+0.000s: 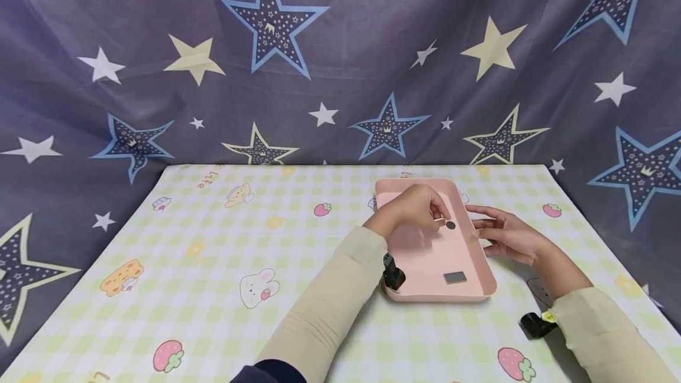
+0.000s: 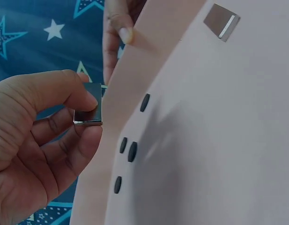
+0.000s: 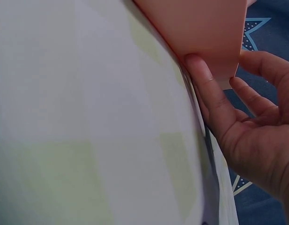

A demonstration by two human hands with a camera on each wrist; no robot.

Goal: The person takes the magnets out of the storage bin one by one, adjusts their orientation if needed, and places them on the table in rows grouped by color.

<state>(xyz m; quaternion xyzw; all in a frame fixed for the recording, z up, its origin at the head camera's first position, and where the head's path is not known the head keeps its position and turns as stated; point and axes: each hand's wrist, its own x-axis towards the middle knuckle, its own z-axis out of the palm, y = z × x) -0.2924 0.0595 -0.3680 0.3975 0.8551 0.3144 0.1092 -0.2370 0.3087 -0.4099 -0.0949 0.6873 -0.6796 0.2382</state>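
Block, shiny, in pinch of left hand, right hand with relaxed fingers against side of pink tray

The left hand pinches a small flat piece above the pink tray. The right hand touches the tray's right outer wall. A dark disc and a grey block lie inside the tray.

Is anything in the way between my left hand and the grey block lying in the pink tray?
Nothing visible blocks it: a small dark disc lies near your left hand, then only bare floor of the pink tray before the grey block.
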